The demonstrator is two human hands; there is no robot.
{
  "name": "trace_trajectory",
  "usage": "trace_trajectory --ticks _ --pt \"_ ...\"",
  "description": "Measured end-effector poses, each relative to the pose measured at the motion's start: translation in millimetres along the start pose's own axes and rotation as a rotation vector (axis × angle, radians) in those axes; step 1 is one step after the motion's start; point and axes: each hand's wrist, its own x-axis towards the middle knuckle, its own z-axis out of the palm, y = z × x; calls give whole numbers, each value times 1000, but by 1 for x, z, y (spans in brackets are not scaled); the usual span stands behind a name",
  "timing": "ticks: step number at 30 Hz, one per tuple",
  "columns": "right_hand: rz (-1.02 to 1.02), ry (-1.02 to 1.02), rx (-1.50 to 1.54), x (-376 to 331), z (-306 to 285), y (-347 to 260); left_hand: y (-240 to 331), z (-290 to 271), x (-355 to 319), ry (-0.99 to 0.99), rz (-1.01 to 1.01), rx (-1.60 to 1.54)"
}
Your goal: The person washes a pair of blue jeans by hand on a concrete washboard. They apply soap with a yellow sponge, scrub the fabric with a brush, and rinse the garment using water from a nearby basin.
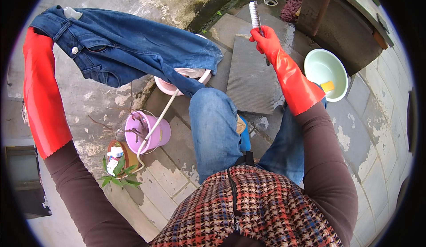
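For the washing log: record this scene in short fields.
Left hand: red rubber glove, grips wet blue denim jeans at the waistband, held up.
Right hand: red glove, grips long bristled scrub brush, raised.
Below: grey ribbed washboard on stone paving.
Nearby: pink basin, white hose, purple plastic bucket, pale green basin holding a yellow block.

jeans [133,52] left above bucket [146,134], washboard [252,76] centre, basin [326,72] right

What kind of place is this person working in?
Probably an outdoor washing spot in a yard: wet stone paving, a ribbed washboard on the ground, a green basin, and a floor drain.
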Motion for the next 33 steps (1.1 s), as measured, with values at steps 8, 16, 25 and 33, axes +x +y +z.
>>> trace_trajectory --ticks 8,16,25,33 --pt "-127 -430 -31 -146 139 -103 -33 -73 -113 459 -436 -802" --pt "-549 -442 -395 -201 284 -139 -42 -110 -187 687 -593 -1087" --pt "16 -765 300 -185 207 -190 -59 -109 -235 800 -734 -1111" --pt "-109 -1087 -165 -166 167 -102 -47 100 -271 335 -1008 -1208"
